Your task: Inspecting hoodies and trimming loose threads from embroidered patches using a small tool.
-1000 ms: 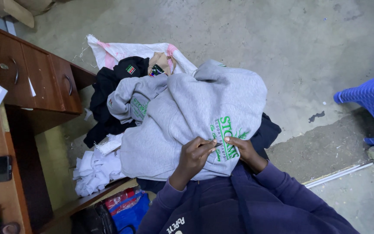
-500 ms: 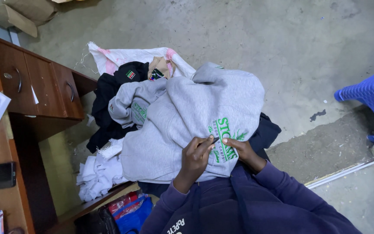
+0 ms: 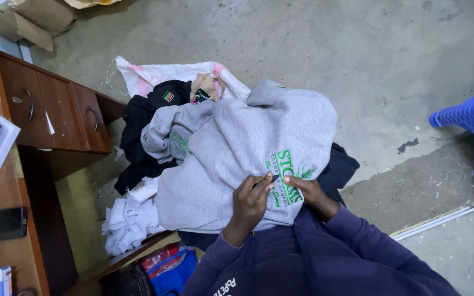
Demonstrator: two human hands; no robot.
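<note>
A person's left hand (image 3: 249, 198) pinches a thin dark tool against the grey sweatshirt (image 3: 248, 153). Just beside it, the right hand (image 3: 309, 190) presses flat on the green lettering (image 3: 287, 164), keeping the cloth taut. Dark clothes (image 3: 144, 126) lie beyond.

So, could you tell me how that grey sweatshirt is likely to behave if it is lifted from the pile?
The grey sweatshirt would probably go floppy: it already folds and slumps over the dark clothes. Its thick fleece look suggests moderate weight, not slippery. Lifted where the left hand and right hand touch it, the rest would likely hang.
</note>
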